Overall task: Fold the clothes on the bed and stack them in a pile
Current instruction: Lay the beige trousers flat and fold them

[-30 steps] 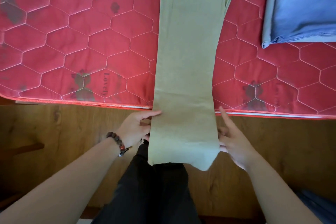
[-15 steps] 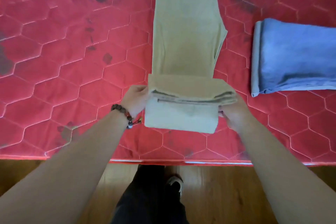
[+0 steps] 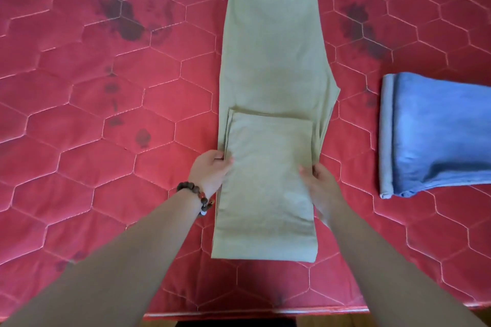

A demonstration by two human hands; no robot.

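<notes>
Folded up from the near edge of the bed (image 3: 79, 141) since a second ago, when they hung over it toward the floor, the legs of the khaki trousers (image 3: 273, 48) now lie doubled over themselves as a flat panel, hems resting about halfway up the garment. I see the trousers running lengthwise down the middle of the bed, waistband toward the far edge, fold toward the near edge.

My left hand (image 3: 210, 171) grips the left side of the folded panel, thumb on top and fingers tucked under the layered edge. My right hand (image 3: 318, 183) lies along the right side with thumb on the cloth; whether its fingers curl beneath I cannot tell. Both forearms reach in from the near edge, a bead bracelet (image 3: 198, 198) on the left wrist.

I judge the fabric light, soft and limp: it will sag and slide unless held at both side edges, layers pinched together near the fold. A grip there should let the next fold carry toward the waistband without the layers splaying.

Folded blue jeans (image 3: 438, 130) sit well apart toward the right edge, the likely base of the pile.
</notes>
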